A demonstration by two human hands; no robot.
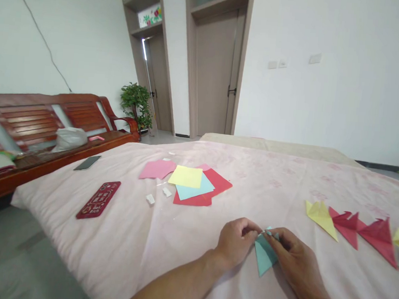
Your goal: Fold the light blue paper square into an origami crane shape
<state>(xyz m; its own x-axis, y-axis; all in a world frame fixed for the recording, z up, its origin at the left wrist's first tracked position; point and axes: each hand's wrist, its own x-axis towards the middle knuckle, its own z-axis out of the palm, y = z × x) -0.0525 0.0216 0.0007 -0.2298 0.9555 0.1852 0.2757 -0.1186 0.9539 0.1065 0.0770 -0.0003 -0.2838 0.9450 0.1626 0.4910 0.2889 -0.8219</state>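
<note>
A light blue folded paper (265, 256) is held between my two hands just above the pink cloth. My left hand (236, 243) pinches its upper left edge between thumb and fingers. On the other side, my right hand (293, 255) grips the top right edge, partly covering the fold. The paper's pointed lower end hangs down toward me. To the right stand several finished-looking folded paper figures: a yellow one (321, 218), a red one (346, 226), another red one (380, 240), then yellow and blue ones at the frame edge.
Loose square sheets lie ahead to the left: pink (157, 169), yellow (186, 177), light blue (194, 191) and red (219, 184). Small white pieces (167, 192) are near them. A red case with lettering (99, 200) and a phone (87, 163) lie further left. A wooden bench (83, 116) stands beyond.
</note>
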